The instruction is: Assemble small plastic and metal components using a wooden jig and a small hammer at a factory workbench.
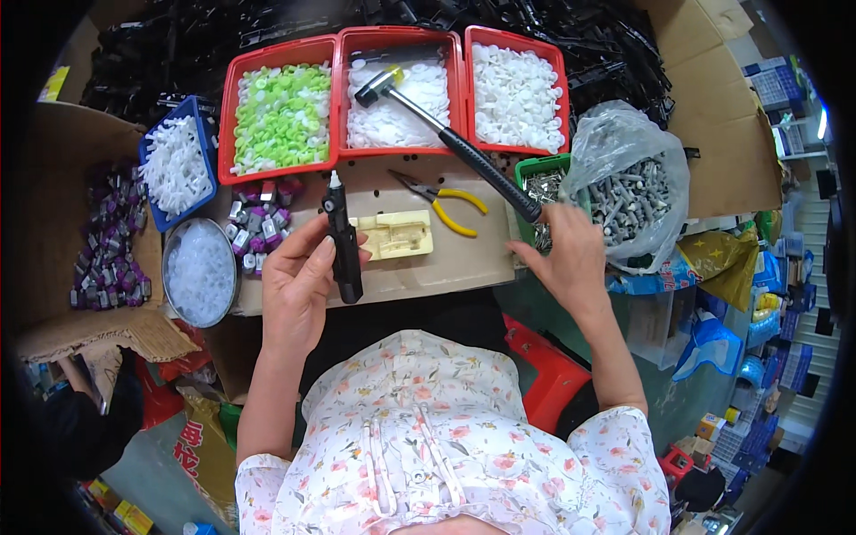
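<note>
Upright in my left hand (300, 281) is a slim black plastic part (342, 241) with a white tip at its top; thumb and fingers pinch it. My right hand (572, 259) is over the near edge of the green bin (541, 166) of small metal pins, beside the handle end of a hammer (481, 165). Its thumb stands apart from the fingers, whose tips are partly hidden. The hammer lies slanting across the middle red bin (399, 32), its head over white caps. Between my hands are a cream block fixture (401, 236) and yellow-handled pliers (450, 201).
Red bins of green caps (281, 116) and white caps (515, 98) flank the middle one. Grey screw-like parts fill a plastic bag (637, 201) at right. A blue tray (174, 169), a round bowl (199, 272) and purple-and-silver pieces (259, 218) are at left. Black parts (374, 13) heap behind.
</note>
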A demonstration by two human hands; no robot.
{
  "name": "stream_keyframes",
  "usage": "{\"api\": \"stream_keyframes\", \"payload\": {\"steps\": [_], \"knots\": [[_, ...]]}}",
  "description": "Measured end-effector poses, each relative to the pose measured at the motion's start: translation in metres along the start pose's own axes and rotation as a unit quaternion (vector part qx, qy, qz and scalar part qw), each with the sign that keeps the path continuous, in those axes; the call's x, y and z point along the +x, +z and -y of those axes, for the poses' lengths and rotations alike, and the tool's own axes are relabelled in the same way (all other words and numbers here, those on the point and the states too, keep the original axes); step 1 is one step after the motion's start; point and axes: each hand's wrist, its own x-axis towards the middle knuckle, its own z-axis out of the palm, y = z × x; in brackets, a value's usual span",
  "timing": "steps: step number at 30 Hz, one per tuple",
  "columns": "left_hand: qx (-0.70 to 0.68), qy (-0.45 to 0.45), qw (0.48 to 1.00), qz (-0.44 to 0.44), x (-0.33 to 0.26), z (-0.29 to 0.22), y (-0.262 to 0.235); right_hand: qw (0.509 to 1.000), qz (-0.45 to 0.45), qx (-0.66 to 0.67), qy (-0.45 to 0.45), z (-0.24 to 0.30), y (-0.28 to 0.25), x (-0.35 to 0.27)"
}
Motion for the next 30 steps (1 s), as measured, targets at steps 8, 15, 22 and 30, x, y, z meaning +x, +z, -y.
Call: {"api": "stream_keyframes", "payload": {"steps": [8, 15, 22, 30], "knots": [[0.004, -0.013, 1.000, -0.017, 0.001, -0.004, -0.001, 1.000, 0.000, 0.006, -0.007, -0.002, 0.007, -0.019], [-0.009, -0.014, 0.999, -0.039, 0.006, -0.007, -0.003, 1.000, 0.017, 0.003, -0.008, -0.003, 0.003, -0.021], [-0.016, -0.021, 0.999, -0.024, 0.015, -0.009, -0.001, 0.984, 0.127, 0.119, 0.041, -0.018, -0.042, 0.012], [-0.005, -0.019, 0.999, -0.040, 0.015, -0.010, 0.005, 0.981, 0.153, 0.082, -0.089, -0.015, -0.033, 0.079]]}}
